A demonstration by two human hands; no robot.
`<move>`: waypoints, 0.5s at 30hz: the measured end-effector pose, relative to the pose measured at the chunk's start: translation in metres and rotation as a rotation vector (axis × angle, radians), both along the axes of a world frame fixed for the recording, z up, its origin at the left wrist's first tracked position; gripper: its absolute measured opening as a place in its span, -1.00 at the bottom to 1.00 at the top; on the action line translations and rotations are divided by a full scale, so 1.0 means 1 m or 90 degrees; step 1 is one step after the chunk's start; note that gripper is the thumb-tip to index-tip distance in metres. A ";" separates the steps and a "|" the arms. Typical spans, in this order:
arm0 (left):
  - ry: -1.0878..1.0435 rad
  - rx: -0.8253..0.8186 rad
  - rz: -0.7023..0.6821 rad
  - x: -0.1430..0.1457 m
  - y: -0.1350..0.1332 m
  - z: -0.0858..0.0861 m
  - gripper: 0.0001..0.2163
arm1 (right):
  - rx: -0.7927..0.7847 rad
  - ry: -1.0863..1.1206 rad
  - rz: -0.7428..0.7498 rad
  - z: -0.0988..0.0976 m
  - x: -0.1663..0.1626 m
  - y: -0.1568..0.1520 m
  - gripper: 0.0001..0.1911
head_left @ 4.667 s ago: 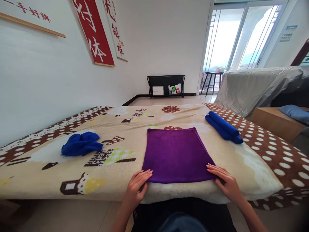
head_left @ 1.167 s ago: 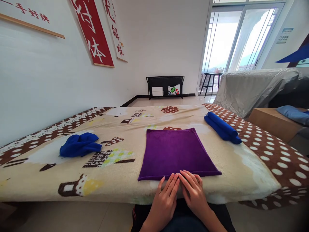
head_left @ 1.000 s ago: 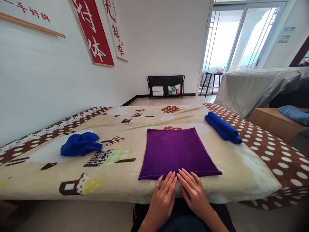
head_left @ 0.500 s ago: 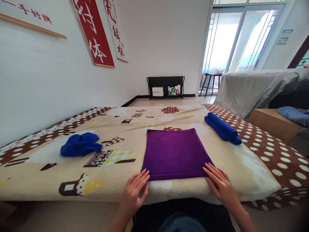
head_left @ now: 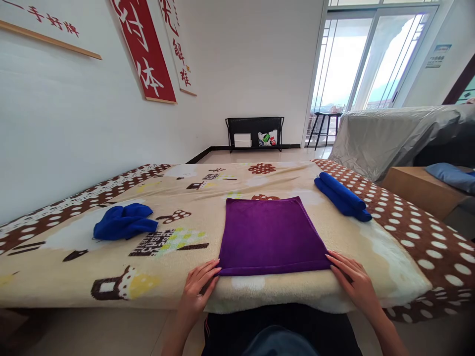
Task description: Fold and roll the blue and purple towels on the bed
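A purple cloth (head_left: 274,235) lies flat on the blanket in front of me, with a narrow band along its near edge. At its near left corner is my left hand (head_left: 198,287), fingertips and thumb closed on the edge. My right hand (head_left: 352,279) grips the near right corner in the same way, thumb below the fingers. To the left sits a crumpled blue cloth (head_left: 125,222). Another blue cloth (head_left: 341,197), rolled or folded long, rests at the right.
The patterned cream blanket (head_left: 193,207) has a brown dotted border and hangs over the near edge. Beyond it stand a black rack (head_left: 255,126) and a dark stool (head_left: 326,116). A cardboard box (head_left: 419,190) and a plastic-covered piece of furniture (head_left: 386,133) are at the right.
Both hands have slid outward, left hand to the left and right hand to the right, from on top of the purple cloth to its near corners. The blue cloths have not moved.
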State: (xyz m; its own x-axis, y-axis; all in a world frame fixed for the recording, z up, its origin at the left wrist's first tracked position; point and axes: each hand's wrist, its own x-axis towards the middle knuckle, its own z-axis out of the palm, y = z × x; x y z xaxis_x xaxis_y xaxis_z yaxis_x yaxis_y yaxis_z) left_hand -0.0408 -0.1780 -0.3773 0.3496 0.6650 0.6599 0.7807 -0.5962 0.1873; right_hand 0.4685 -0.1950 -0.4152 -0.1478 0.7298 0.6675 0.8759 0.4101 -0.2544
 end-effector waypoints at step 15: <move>-0.026 0.031 0.022 0.010 -0.001 0.000 -0.80 | -0.042 0.147 0.035 -0.002 0.006 -0.007 -0.69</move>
